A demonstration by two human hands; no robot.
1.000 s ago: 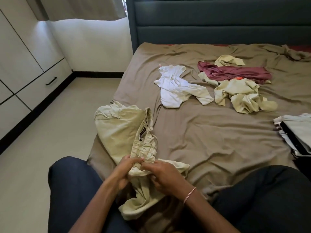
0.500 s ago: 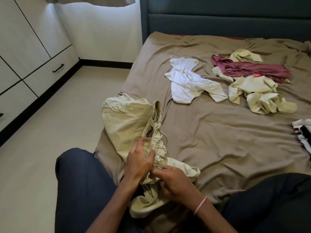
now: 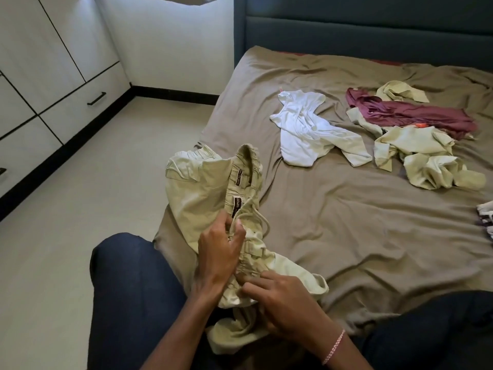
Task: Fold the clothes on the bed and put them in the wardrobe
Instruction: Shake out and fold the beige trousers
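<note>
Pale khaki shorts [image 3: 197,190] with a drawstring waistband lie crumpled at the bed's near left corner, partly across my lap. My left hand [image 3: 217,255] pinches the waistband by the drawstring. My right hand [image 3: 282,303] grips the lower fabric just beneath it. Farther up the brown bed sheet [image 3: 346,236] lie a white garment [image 3: 301,129], a maroon garment [image 3: 416,116] and a heap of pale khaki clothes [image 3: 426,161]. The white wardrobe [image 3: 40,62] stands along the left wall, doors and drawers shut.
A dark blue headboard [image 3: 360,36] closes the far end of the bed. Beige floor [image 3: 80,209] runs between bed and wardrobe. A few folded clothes [image 3: 486,217] show at the right edge. My legs in dark trousers [image 3: 128,303] frame the near bed corner.
My left hand has slid up the waistband to the drawstring while my right hand stayed on the lower fabric. The view has shifted left and downward.
</note>
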